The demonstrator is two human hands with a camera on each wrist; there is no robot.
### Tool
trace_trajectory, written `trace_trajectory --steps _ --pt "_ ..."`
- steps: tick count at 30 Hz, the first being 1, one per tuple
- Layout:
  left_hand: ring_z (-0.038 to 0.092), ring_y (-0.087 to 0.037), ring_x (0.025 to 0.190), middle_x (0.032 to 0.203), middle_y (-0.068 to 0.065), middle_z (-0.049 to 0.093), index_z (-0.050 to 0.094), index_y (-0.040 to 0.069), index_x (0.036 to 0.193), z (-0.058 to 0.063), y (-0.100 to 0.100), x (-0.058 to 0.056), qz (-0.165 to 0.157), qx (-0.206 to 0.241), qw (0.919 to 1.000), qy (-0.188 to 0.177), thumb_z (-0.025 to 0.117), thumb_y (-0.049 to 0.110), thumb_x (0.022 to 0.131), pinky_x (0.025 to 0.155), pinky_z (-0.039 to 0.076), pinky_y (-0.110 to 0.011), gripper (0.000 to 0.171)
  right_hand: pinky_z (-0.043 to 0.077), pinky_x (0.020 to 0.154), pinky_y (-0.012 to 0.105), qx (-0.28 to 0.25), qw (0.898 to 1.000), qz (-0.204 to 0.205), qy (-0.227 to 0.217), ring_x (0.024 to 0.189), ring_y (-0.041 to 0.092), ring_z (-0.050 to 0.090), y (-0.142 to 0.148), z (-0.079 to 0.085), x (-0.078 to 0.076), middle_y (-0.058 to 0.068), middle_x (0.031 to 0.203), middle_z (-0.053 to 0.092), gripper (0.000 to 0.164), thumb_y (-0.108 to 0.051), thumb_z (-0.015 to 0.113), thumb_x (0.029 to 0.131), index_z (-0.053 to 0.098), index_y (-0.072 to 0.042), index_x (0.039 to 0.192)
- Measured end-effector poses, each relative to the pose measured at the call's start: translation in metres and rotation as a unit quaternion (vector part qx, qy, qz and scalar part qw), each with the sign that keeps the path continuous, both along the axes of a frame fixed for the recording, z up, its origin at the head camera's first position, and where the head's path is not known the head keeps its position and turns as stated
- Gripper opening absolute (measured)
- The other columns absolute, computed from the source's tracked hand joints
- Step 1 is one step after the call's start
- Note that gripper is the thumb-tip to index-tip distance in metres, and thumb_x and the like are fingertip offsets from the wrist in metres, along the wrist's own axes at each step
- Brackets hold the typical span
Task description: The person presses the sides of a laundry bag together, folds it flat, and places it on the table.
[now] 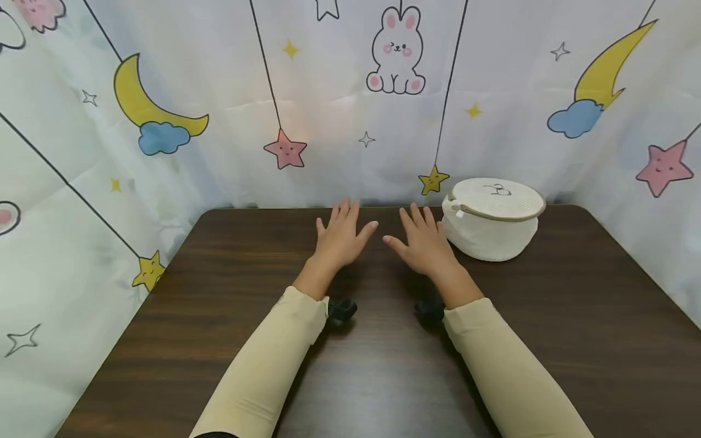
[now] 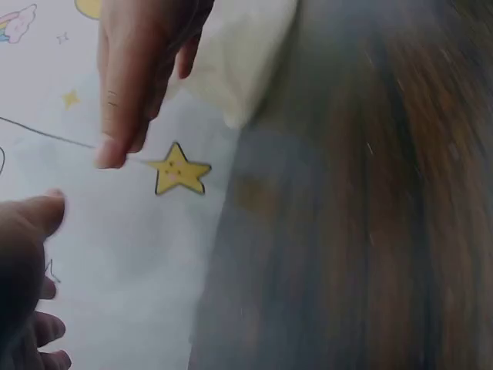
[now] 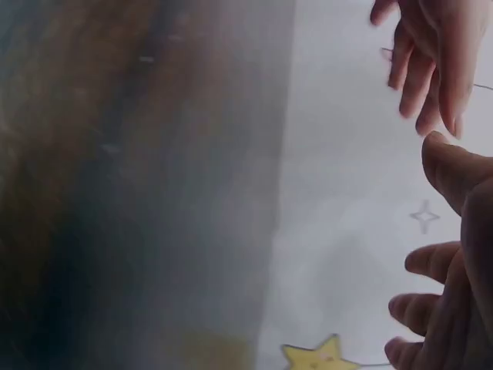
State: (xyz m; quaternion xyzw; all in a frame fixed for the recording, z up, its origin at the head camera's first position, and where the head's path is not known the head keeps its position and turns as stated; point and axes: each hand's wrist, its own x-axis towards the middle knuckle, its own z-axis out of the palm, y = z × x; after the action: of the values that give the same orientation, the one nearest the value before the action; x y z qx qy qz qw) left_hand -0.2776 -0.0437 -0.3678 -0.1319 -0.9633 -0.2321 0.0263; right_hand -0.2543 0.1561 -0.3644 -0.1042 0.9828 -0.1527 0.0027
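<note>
My left hand (image 1: pixel 339 239) is stretched forward over the far part of the dark wooden table (image 1: pixel 378 377), fingers spread and holding nothing. Beside it on the right, my right hand (image 1: pixel 423 245) has its fingers spread too, and the two thumbs point toward each other with a small gap. A round white fabric bag (image 1: pixel 487 240) with a zipped lid stands just right of the right hand. In the left wrist view the right hand (image 2: pixel 146 69) appears at the top, near the pale bag (image 2: pixel 239 69). The right wrist view shows the left hand (image 3: pixel 431 54) at upper right.
A white curtain (image 1: pixel 339 79) printed with moons, stars and a rabbit hangs behind the table's far edge and along both sides. A black wrist device (image 1: pixel 342 309) sits at the left cuff, another dark wrist device (image 1: pixel 429 309) at the right.
</note>
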Motion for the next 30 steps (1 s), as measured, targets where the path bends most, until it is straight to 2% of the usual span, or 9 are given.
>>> trace_trajectory --steps 3,7,12,16,18,20,23,27,30 --pt "0.006 -0.022 0.154 0.166 -0.004 0.01 0.014 0.02 0.16 0.006 0.007 -0.001 -0.015 0.068 0.9976 0.003 0.033 0.066 0.098 0.118 0.003 -0.064 0.079 0.008 0.117 0.063 -0.016 0.999 0.026 0.021 0.152 0.039 -0.005 0.006 0.015 0.005 0.016 0.166 0.0 0.086 -0.062 0.043 0.098 0.011 -0.011 0.159" --pt "0.011 -0.022 0.153 0.166 -0.002 0.012 0.014 0.02 0.16 0.009 0.02 -0.002 -0.041 0.13 0.9906 -0.001 0.033 0.064 0.1 0.118 0.008 -0.062 0.076 0.01 0.118 0.062 -0.052 0.996 0.046 0.049 0.152 0.036 -0.006 0.02 0.032 0.015 0.013 0.166 0.0 0.086 -0.059 0.047 0.097 0.01 -0.013 0.159" --pt "0.014 -0.019 0.152 0.166 0.0 0.013 0.016 0.021 0.159 0.011 0.042 -0.006 -0.088 0.209 0.9733 -0.034 0.037 0.06 0.1 0.121 0.018 -0.05 0.074 0.016 0.117 0.061 -0.096 0.988 0.032 0.114 0.153 0.036 0.003 0.05 0.046 0.028 0.014 0.166 0.008 0.082 -0.053 0.051 0.098 0.015 -0.011 0.159" --pt "0.019 -0.017 0.151 0.165 0.004 0.018 0.017 0.025 0.159 0.011 0.065 -0.011 -0.105 0.248 0.9608 -0.067 0.038 0.062 0.099 0.12 0.022 -0.043 0.073 0.02 0.117 0.06 -0.137 0.97 -0.006 0.203 0.149 0.038 0.019 0.081 0.054 0.034 0.018 0.161 0.024 0.073 -0.042 0.057 0.098 0.029 -0.006 0.155" --pt "0.024 -0.02 0.15 0.164 0.003 0.022 0.019 0.026 0.159 0.01 0.078 -0.014 -0.105 0.259 0.9564 -0.084 0.039 0.061 0.099 0.119 0.026 -0.045 0.071 0.02 0.117 0.06 -0.164 0.956 -0.041 0.241 0.147 0.04 0.024 0.097 0.057 0.036 0.02 0.158 0.031 0.067 -0.037 0.058 0.097 0.037 -0.004 0.151" --pt "0.027 -0.023 0.149 0.163 0.001 0.024 0.02 0.026 0.159 0.009 0.09 -0.015 -0.11 0.268 0.9516 -0.101 0.04 0.059 0.1 0.118 0.028 -0.046 0.07 0.019 0.117 0.061 -0.191 0.942 -0.085 0.261 0.146 0.041 0.026 0.115 0.057 0.037 0.02 0.156 0.034 0.063 -0.034 0.058 0.097 0.04 -0.004 0.149" --pt "0.03 -0.026 0.148 0.163 -0.003 0.026 0.021 0.024 0.158 0.006 0.107 -0.014 -0.128 0.284 0.9417 -0.126 0.041 0.056 0.101 0.116 0.031 -0.047 0.069 0.017 0.117 0.062 -0.229 0.93 -0.157 0.243 0.147 0.041 0.022 0.139 0.053 0.04 0.02 0.158 0.03 0.062 -0.035 0.054 0.097 0.04 -0.005 0.15" --pt "0.032 -0.027 0.147 0.162 -0.007 0.028 0.022 0.019 0.158 0.002 0.124 -0.012 -0.158 0.321 0.923 -0.142 0.044 0.048 0.103 0.115 0.034 -0.044 0.066 0.019 0.116 0.062 -0.278 0.918 -0.238 0.153 0.149 0.039 0.018 0.163 0.044 0.039 0.018 0.162 0.021 0.07 -0.045 0.047 0.098 0.028 -0.011 0.156" --pt "0.032 -0.026 0.147 0.162 -0.007 0.028 0.024 0.017 0.158 -0.002 0.134 -0.009 -0.173 0.349 0.9088 -0.15 0.046 0.042 0.103 0.115 0.034 -0.042 0.064 0.023 0.115 0.061 -0.337 0.899 -0.266 0.083 0.148 0.04 0.019 0.172 0.037 0.036 0.017 0.163 0.018 0.076 -0.052 0.046 0.097 0.02 -0.015 0.159"
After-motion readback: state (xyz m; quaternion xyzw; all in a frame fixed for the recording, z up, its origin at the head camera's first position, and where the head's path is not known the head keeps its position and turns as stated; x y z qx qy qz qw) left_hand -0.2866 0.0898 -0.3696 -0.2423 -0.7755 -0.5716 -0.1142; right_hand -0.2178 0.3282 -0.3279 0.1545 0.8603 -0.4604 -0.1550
